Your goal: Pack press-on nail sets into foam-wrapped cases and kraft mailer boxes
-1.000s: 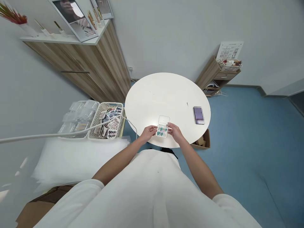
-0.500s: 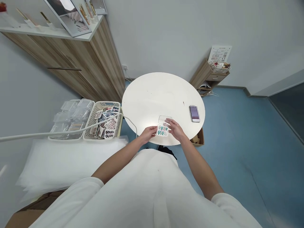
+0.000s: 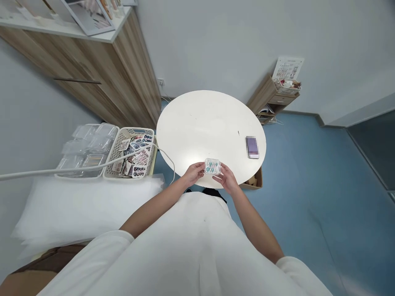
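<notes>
Between my two hands is a small clear plastic box (image 3: 212,166), its lid down over a set of teal and pale press-on nails. My left hand (image 3: 194,172) grips the box's left edge, thumb and fingers pinched on it. At the right edge, my right hand (image 3: 226,178) also has its fingers around the side of the box. The box is held above the near edge of a white oval table (image 3: 210,123).
A phone (image 3: 252,147) lies on the table's right side. To the left, a white basket (image 3: 108,166) holds many nail-set cards beside stacked clear boxes (image 3: 101,137). A pale hose (image 3: 92,167) crosses in front of them. A cardboard box (image 3: 259,181) stands under the table.
The lid of the clear box stood open before and is now closed over the nails. My right hand has moved down from the lid to the box's right side.
</notes>
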The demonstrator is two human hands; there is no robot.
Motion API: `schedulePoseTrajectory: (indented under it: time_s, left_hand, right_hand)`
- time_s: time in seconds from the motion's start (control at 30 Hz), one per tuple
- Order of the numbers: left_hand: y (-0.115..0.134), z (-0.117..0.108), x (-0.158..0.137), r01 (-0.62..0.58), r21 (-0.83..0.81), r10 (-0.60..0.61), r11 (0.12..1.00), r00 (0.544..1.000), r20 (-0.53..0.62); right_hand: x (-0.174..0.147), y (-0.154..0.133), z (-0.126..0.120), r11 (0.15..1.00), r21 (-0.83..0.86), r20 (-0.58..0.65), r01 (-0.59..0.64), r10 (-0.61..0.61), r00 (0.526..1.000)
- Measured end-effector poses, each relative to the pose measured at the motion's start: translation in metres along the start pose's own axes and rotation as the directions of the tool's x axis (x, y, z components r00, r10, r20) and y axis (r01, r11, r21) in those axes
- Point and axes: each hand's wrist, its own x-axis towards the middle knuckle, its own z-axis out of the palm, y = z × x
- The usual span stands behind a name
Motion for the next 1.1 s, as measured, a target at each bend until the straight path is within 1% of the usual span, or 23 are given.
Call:
schedulePoseTrajectory:
  time_s: [0.17,0.3,0.4,0.57,0.7,0.8,0.93,1.03,1.1]
  left_hand:
    - [0.001,0.006,0.004,-0.034,-0.061,0.031,0.998,0.999,-0.042]
    - [0.003,0.02,0.01,-0.052,-0.072,0.048,0.996,0.997,-0.066]
    - [0.006,0.034,0.011,-0.068,0.003,0.068,0.998,0.996,-0.065]
    - [0.008,0.053,0.011,-0.052,0.206,0.064,0.977,0.996,-0.056]
    - [0.0,0.061,0.021,-0.112,0.275,0.128,0.955,0.991,-0.04]
    - [-0.011,0.066,0.033,-0.136,0.295,0.168,0.946,0.982,-0.088]
    - [-0.023,0.075,0.044,-0.115,0.307,0.175,0.945,0.969,-0.176]
    - [-0.025,0.083,0.045,-0.084,0.325,0.169,0.942,0.955,-0.244]
    - [-0.025,0.085,0.043,-0.082,0.348,0.178,0.934,0.951,-0.254]
  right_hand:
    - [0.005,-0.003,-0.006,1.0,0.012,-0.014,-0.024,0.024,1.0]
    - [0.013,-0.009,-0.016,0.998,0.055,-0.046,-0.015,0.018,0.999]
    - [0.016,-0.015,-0.027,0.997,0.077,-0.059,0.0,0.004,0.998]
    - [0.021,-0.025,-0.045,0.997,0.063,-0.068,0.042,-0.038,0.997]
    - [0.028,-0.027,-0.056,0.997,0.044,-0.065,0.07,-0.067,0.996]
    - [0.035,-0.024,-0.063,0.995,0.019,-0.09,0.095,-0.093,0.992]
    - [0.044,-0.022,-0.071,0.998,0.002,-0.111,0.069,-0.068,0.991]
    - [0.049,-0.019,-0.075,0.998,-0.004,-0.113,0.06,-0.06,0.992]
    - [0.05,-0.017,-0.076,0.998,-0.002,-0.104,0.066,-0.065,0.992]
